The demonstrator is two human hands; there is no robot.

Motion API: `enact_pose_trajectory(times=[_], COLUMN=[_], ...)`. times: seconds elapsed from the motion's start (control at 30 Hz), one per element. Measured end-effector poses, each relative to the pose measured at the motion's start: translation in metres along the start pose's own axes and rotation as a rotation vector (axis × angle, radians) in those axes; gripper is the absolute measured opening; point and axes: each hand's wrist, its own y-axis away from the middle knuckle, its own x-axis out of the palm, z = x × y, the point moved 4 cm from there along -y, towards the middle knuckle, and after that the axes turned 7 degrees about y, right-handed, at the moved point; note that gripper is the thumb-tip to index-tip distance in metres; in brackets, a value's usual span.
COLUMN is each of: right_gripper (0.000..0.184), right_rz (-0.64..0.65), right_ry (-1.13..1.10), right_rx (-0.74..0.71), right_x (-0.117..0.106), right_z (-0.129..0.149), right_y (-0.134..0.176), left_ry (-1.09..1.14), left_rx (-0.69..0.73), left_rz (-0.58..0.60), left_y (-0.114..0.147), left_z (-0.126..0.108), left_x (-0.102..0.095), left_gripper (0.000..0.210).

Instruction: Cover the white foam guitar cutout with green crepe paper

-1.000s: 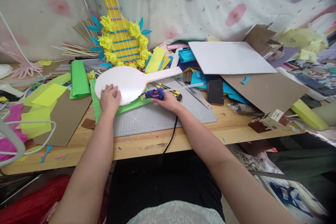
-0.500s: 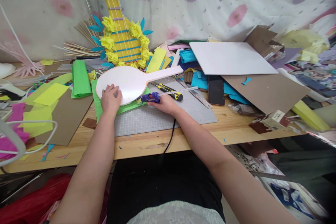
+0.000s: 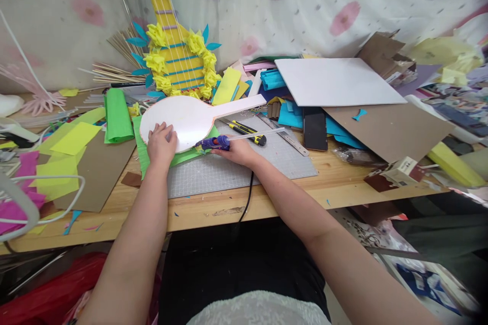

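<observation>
A white guitar-shaped board [image 3: 186, 121] with a round body and a straight neck lies over a sheet of green crepe paper [image 3: 142, 158]. My left hand [image 3: 161, 144] rests on the left part of the body, fingers stretched out and pressing it down. In my right hand [image 3: 237, 150] is a purple glue gun [image 3: 215, 143], a clear glue stick poking out of its back. Its nozzle is at the lower edge of the board, close to the green paper. A black cord runs down from it over the table edge.
A grey cutting mat [image 3: 213, 177] carries a yellow-black utility knife [image 3: 249, 132] and a steel ruler [image 3: 293, 143]. Behind stands a yellow paper guitar [image 3: 183, 63] with flowers. To the right are a phone [image 3: 314, 129], white foam board [image 3: 339, 81] and brown cardboard [image 3: 392, 129].
The glue gun and my right hand have shifted slightly left along the board's lower edge. My left hand stays on the board.
</observation>
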Motion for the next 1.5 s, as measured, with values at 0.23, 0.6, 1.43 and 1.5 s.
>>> enact_pose_trajectory(times=[0.23,0.6,1.43,1.5], right_gripper=[0.037,0.038,0.041,0.040], right_rz=[-0.012,0.002,-0.025,-0.053], right_ry=[0.014,0.050,-0.551,-0.659], right_rx=[0.062,0.104,0.318,0.292], right_x=[-0.006,-0.008,-0.046,-0.059], right_z=[-0.016,-0.020,-0.054,-0.061], right_y=[0.003,0.002,0.016,0.021], left_ry=[-0.005,-0.010,0.044,0.059], left_rx=[0.004,0.009,0.048,0.056], left_rz=[-0.014,-0.008,0.024,0.033], left_y=[-0.001,-0.001,-0.005,-0.006], left_z=[0.001,0.000,0.007,0.009], left_x=[0.001,0.001,-0.004,-0.006], left_gripper=[0.039,0.040,0.037,0.037])
